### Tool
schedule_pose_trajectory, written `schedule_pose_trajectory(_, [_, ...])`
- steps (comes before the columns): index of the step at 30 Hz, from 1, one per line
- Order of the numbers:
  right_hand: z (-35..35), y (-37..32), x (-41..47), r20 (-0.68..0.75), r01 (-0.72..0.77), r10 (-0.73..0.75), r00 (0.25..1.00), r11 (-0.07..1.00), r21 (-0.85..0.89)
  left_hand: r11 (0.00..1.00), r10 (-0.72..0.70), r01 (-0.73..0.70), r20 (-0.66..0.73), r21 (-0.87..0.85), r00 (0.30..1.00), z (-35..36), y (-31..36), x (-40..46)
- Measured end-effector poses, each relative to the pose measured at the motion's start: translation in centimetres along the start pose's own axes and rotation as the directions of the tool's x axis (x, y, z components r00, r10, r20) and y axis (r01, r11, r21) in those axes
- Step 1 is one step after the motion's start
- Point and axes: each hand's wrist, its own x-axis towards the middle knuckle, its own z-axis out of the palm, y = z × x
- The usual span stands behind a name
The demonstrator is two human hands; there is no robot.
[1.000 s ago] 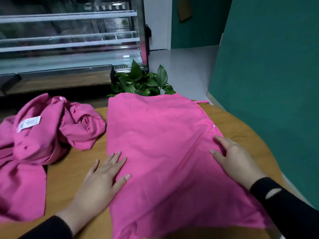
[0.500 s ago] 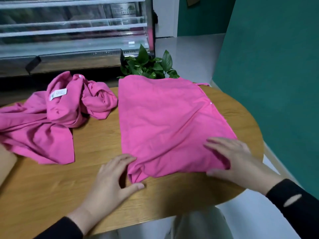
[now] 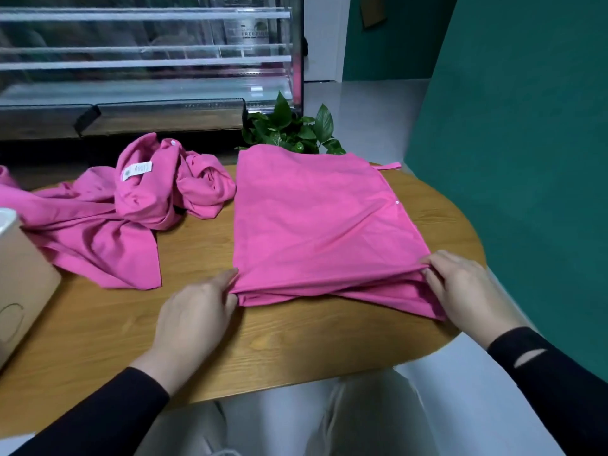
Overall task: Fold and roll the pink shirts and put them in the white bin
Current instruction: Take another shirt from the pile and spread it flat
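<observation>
Shirt (image 3: 316, 222), pink, folded to a long panel, flat on the wooden bench (image 3: 296, 343), right of centre. Long axis away from the body, far end at the bench's back edge near the green plant (image 3: 289, 130), near end just short of the front edge. Near end doubled over into a low layered band, lying crosswise.

Left hand (image 3: 194, 314) at the band's left corner, fingers curled against the fold, thumb on top; grip half closed, pinching the layered edge. Right hand (image 3: 467, 287) at the band's right corner, fingertips tucked over the fold, grip likewise part closed on cloth. Both hands level with each other, one per corner, neither nearer than the other. Whole remaining length of cloth directly ahead of both grips.

Judgement: start of the roll. Next move likely straight forward along the long axis, both corners together; uneven push likely to skew the roll toward one side. Right lower layer sticking out diagonally past the fold, probably worth tucking first.

Second pink shirt (image 3: 108, 218) crumpled in a heap on the bench's left half, label up, well apart from the hands, not yet folded. White bin (image 3: 5, 218): only a pale rim at the far left edge, beside a cardboard box (image 3: 19, 291); hard to confirm.
</observation>
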Motion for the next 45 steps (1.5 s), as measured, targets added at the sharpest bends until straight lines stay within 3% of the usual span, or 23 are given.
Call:
schedule_pose_trajectory(5, [0.3,0.9,-1.1,0.098,0.037,-0.039,0.994,0.999,0.022,0.961,-0.146,0.164,0.096,-0.223,0.985,-0.4,0.1,0.3])
schedule_pose_trajectory(10, [0.1,0.2,-2.5,0.013,0.031,-0.033,0.999,0.991,0.127,0.871,-0.193,0.233,0.133,-0.433,0.972,0.5,0.2,0.6])
schedule_pose_trajectory(14, [0.9,-0.2,-3.7,0.261,-0.010,-0.011,0.965,0.997,0.082,0.800,-0.231,0.244,0.094,-0.548,0.968,0.3,-0.2,1.2])
schedule_pose_trajectory(21, [0.5,-0.8,-2.2,0.070,-0.024,0.024,0.997,1.000,0.000,0.911,-0.053,0.053,0.011,-0.410,0.999,-1.1,-0.9,1.9])
schedule_pose_trajectory(24, [-3.6,-1.0,1.4,-0.045,-0.055,0.058,0.997,0.995,0.078,0.994,0.097,-0.096,0.028,-0.047,0.995,-4.2,-1.5,4.2])
schedule_pose_trajectory(26, [-6.2,-1.5,3.5,-0.076,-0.096,0.108,0.991,0.985,0.143,0.973,0.110,-0.129,0.106,0.190,0.988,-7.1,-1.2,6.1])
schedule_pose_trajectory(30, [-8.1,-2.1,5.1,0.143,-0.182,0.155,0.978,0.962,0.201,0.995,0.059,-0.077,0.250,0.061,0.966,-10.9,-1.1,8.7])
schedule_pose_trajectory(32, [-8.1,-2.3,4.4,0.166,-0.185,0.145,0.975,0.947,0.263,0.993,0.021,-0.067,0.411,0.098,0.911,-10.7,-1.4,8.1])
schedule_pose_trajectory(33, [-7.8,-2.5,3.9,0.165,-0.180,0.137,0.977,0.941,0.286,0.996,0.020,-0.056,0.424,0.072,0.905,-10.3,-1.5,7.3])
schedule_pose_trajectory(35, [-6.9,-2.9,2.6,0.220,-0.198,0.131,0.967,0.927,0.318,0.973,0.020,0.070,0.382,-0.220,0.924,-8.9,-2.3,5.8])
schedule_pose_trajectory(37, [-6.0,-3.1,1.5,0.262,-0.272,0.168,0.950,0.856,0.439,0.773,-0.079,0.264,0.324,-0.577,0.943,-7.5,-2.8,4.3])
schedule_pose_trajectory(39, [-5.7,-3.7,0.9,0.260,-0.332,0.216,0.941,0.740,0.585,0.572,-0.174,0.365,0.327,-0.734,0.929,-6.6,-2.9,3.3])
schedule_pose_trajectory(40, [-5.9,-4.0,0.9,0.217,-0.322,0.238,0.947,0.705,0.632,0.537,-0.186,0.366,0.317,-0.760,0.930,-6.6,-2.7,3.1])
schedule_pose_trajectory(42, [-6.6,-4.4,1.8,0.018,-0.229,0.292,0.956,0.706,0.670,0.580,-0.167,0.258,0.197,-0.773,0.966,-7.9,-1.8,3.6])
schedule_pose_trajectory(45, [-8.7,-5.7,4.5,-0.240,-0.037,0.338,0.910,0.643,0.765,0.647,-0.189,-0.001,-0.162,-0.762,0.969,-11.5,-1.0,6.4])
